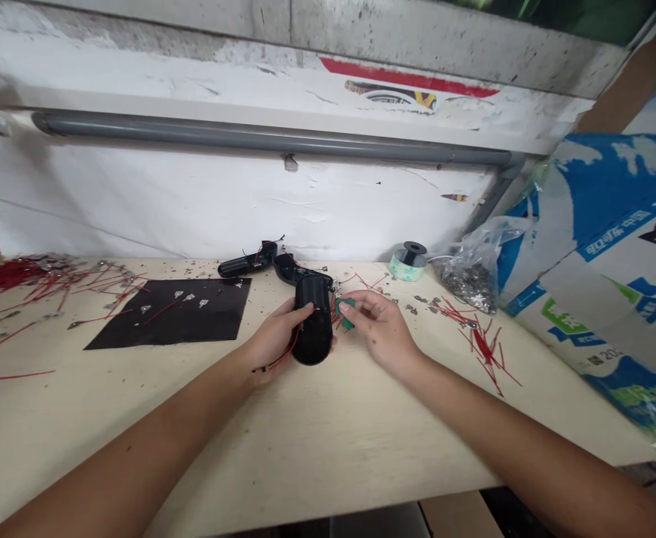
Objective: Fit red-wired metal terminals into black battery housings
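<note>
Closest to us, the left hand (pixel 276 340) wraps around a glossy black plastic housing (pixel 312 329) at mid-bench, a thin red wire (pixel 283 360) trailing from it. The right hand (pixel 381 330) pinches a small green part (pixel 346 312) just beside it. Watch that wire: one tug could snag it on the scattered metal terminals (pixel 412 308). Across the pale wooden bench (pixel 305 448), there's a matte black mat (pixel 165 317) left and a red wire tangle (pixel 482 345) right. Farther back sit a second black housing (pixel 248 263), a tape roll (pixel 407 261) and a clear bag of metal bits (pixel 471 275).
</note>
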The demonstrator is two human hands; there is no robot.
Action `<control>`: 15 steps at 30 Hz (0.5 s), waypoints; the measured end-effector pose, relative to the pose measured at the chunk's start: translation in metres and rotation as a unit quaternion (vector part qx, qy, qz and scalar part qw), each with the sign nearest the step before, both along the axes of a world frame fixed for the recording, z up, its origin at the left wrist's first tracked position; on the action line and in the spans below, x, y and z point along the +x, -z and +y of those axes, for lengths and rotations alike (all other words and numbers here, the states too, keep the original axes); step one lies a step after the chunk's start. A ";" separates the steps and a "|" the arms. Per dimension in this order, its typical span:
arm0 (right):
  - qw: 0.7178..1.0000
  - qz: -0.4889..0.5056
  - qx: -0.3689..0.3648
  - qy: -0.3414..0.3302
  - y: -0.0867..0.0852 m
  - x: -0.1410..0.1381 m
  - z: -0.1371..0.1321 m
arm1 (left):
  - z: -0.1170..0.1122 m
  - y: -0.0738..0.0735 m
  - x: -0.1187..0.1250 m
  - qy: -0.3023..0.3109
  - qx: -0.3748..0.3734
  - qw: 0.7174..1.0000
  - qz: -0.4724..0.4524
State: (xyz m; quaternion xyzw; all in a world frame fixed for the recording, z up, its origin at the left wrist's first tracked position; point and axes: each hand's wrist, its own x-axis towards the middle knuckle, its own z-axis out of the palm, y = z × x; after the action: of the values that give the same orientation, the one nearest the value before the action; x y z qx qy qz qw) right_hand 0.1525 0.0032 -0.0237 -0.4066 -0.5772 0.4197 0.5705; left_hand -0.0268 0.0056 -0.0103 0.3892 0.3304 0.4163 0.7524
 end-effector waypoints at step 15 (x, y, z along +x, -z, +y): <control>0.994 0.039 -0.081 -0.059 -0.006 -0.014 -0.011 | -0.009 -0.002 0.010 0.020 0.071 0.997 -0.003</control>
State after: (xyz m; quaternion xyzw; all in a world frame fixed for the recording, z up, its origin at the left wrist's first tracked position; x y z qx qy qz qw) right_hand 0.1387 -0.0082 -0.0176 -0.4002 -0.5416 0.5137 0.5316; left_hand -0.0170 -0.0033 -0.0082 0.4469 0.2901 0.4242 0.7322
